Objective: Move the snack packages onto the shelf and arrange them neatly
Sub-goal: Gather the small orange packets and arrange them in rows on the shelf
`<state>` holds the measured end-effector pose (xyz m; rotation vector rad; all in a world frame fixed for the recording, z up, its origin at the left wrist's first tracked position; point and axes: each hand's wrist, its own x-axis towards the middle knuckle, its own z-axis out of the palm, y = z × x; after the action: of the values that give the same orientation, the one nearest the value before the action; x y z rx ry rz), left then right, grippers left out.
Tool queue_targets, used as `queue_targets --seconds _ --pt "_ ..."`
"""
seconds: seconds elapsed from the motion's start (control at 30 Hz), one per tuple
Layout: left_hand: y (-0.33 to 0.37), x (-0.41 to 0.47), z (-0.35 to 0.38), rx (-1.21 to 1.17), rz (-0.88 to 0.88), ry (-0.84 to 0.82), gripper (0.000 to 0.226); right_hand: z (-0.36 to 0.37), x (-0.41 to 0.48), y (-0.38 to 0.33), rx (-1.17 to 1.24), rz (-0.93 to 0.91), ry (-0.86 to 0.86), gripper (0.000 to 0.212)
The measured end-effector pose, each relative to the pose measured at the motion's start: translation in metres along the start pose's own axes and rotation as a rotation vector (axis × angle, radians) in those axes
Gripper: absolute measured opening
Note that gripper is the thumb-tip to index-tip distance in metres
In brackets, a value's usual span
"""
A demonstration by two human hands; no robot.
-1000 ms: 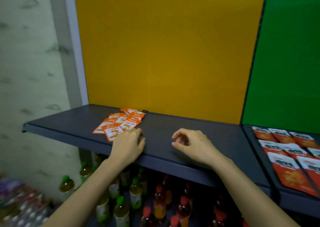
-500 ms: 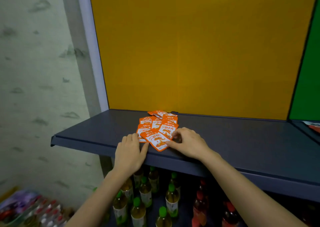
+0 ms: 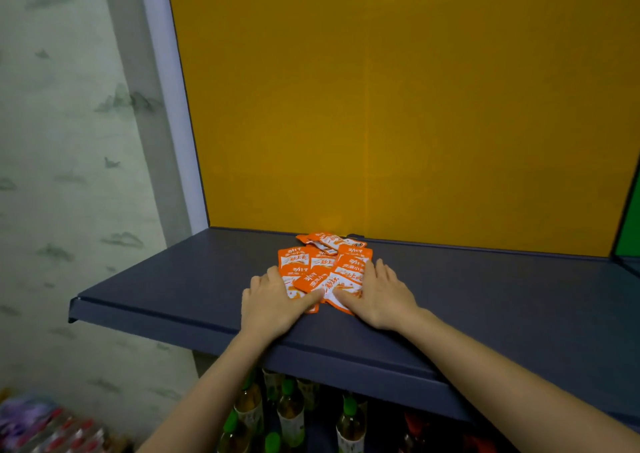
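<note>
Yellow back panel [image 3: 398, 106] across most of the view, pale patterned wall [image 3: 69, 141] to the left, sliver of green panel [image 3: 632, 231] at far right. Below, dark blue shelf [image 3: 173, 290] jutting forward; under its front edge, bottles [image 3: 291, 414] with green and red caps. On the shelf, from the back edge nearly to the front edge, loose overlapping pile of orange snack packages [image 3: 325, 262]. Flat against the pile's left side, left hand [image 3: 273, 303], fingers straight, thumb pressing the front package. Mirrored on the right side, right hand [image 3: 381, 297], likewise flat and unclenched, thumb on a front package, gripping nothing.
</note>
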<state>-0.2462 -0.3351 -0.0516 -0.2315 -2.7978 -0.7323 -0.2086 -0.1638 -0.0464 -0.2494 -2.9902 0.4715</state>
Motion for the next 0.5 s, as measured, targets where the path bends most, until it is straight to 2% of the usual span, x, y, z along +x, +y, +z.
queue_targets --seconds 0.1,0.27,0.5 --pt "0.004 0.018 0.003 -0.011 -0.086 -0.006 0.100 0.002 0.010 0.005 0.012 0.017 0.038 0.083" --pt "-0.002 0.041 0.007 -0.036 -0.131 -0.073 0.091 0.003 0.021 0.010 0.033 -0.007 0.034 0.075" --pt "-0.007 0.055 0.008 -0.049 -0.109 -0.141 0.078 -0.001 0.030 0.006 0.075 0.068 0.067 0.094"
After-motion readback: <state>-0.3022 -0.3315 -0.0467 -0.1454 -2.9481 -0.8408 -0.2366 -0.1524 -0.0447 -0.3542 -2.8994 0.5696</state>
